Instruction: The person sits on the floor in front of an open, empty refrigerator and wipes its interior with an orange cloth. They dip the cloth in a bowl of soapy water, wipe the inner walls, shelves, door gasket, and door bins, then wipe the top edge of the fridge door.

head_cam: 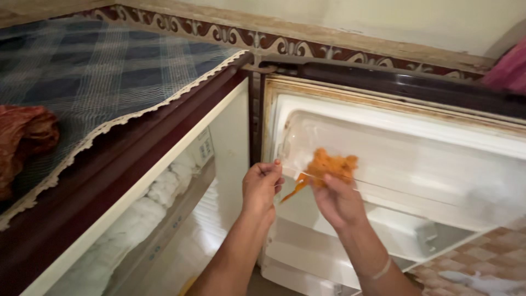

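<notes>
My right hand (335,201) grips a crumpled orange cloth (331,165) and presses it against the clear plastic shelf cover on the inside of the open fridge door (416,164). A loose orange strip of the cloth hangs down to the left. My left hand (261,185) is beside it, fingers pinched together near the door's hinge edge, close to the cloth's hanging strip. Whether it touches the strip I cannot tell.
The fridge body (137,186) stands open on the left, with thick white frost in its freezer box (159,192). A blue checked cover with lace edging (93,71) lies on top, with a reddish cloth (22,137) at the far left. Tiled floor (482,257) shows at lower right.
</notes>
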